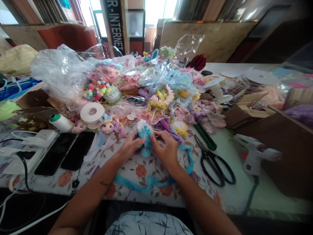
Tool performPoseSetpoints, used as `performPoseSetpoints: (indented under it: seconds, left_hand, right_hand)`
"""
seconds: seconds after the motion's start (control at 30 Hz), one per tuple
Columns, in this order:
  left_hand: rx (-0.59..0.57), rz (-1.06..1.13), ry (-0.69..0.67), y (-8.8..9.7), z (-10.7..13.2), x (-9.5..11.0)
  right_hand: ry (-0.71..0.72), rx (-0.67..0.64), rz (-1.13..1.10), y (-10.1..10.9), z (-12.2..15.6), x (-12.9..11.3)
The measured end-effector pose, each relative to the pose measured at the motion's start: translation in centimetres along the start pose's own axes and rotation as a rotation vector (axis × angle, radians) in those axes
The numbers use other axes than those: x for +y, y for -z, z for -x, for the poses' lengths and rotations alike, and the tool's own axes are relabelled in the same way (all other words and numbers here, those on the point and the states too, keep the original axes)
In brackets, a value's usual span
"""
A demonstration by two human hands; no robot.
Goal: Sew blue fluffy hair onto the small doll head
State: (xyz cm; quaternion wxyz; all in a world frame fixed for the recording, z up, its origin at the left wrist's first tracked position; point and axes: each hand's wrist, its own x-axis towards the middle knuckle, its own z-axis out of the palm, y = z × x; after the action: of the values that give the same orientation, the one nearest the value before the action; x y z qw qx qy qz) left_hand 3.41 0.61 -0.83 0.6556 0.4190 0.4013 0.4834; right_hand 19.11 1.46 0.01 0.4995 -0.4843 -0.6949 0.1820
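A small fluffy blue pom-pom piece (145,137) sits between both hands on the floral tablecloth (137,171). My left hand (128,148) pinches its left side with thumb and fingers closed. My right hand (164,148) presses on its right side, fingers curled on it. A strip of blue fuzzy trim (156,181) loops from under my right wrist along the table toward me.
Black scissors (215,163) and a white glue gun (255,155) lie at the right. Two dark phones (66,151), a power strip (40,138), a thread spool (61,122) and a ribbon reel (92,112) are left. A heap of pastel trims in plastic bags (151,85) fills the back.
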Motion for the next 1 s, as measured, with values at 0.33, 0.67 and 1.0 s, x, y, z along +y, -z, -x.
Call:
performPoseSetpoints:
  seconds: [0.33, 0.67, 1.0]
  left_hand:
    - [0.06, -0.043, -0.032, 0.1, 0.1, -0.3]
    - [0.065, 0.139, -0.026, -0.3, 0.2, -0.1]
    - [0.116, 0.397, -0.03, 1.2, 0.5, 0.9]
  right_hand:
    - [0.089, 0.049, 0.021, -0.1, 0.2, -0.3]
    - [0.109, 0.072, 0.014, -0.1, 0.2, -0.3]
    - [-0.001, 0.207, -0.317, 0.7, -0.1, -0.2]
